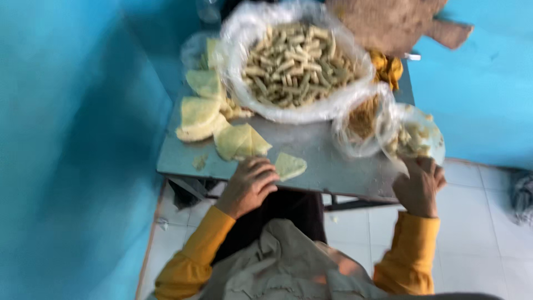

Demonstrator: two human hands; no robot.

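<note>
Frame was motion-blurred, so fine detail is limited.

Left hand (249, 186) lay palm-down at the near edge of the grey metal table (327, 158), fingers curled, fingertips touching a small pale folded dough wrapper (290, 165). Couldn't tell whether it actually pinched the wrapper or only rested against it. Right hand (420, 186) was at the table's right near corner, fingers closed on the edge of a clear plastic bag (413, 136) holding pale filling bits. The two hands were well apart, one at each side of the table's front edge.

Behind the left hand: a spread of pale yellow-green folded wrappers (214, 119) (several overlapping, exact count unclear) along the table's left side. Centre-back: a large bowl lined with clear plastic (294, 61), full of short rolled sticks, tan to greenish. Between that bowl and the right-hand bag sat a second clear bag (363, 119) with brownish filling. Yellow sleeves (408, 258) on both arms. Blue wall (72, 139) to the left, white tiled floor (483, 244) below.
</note>
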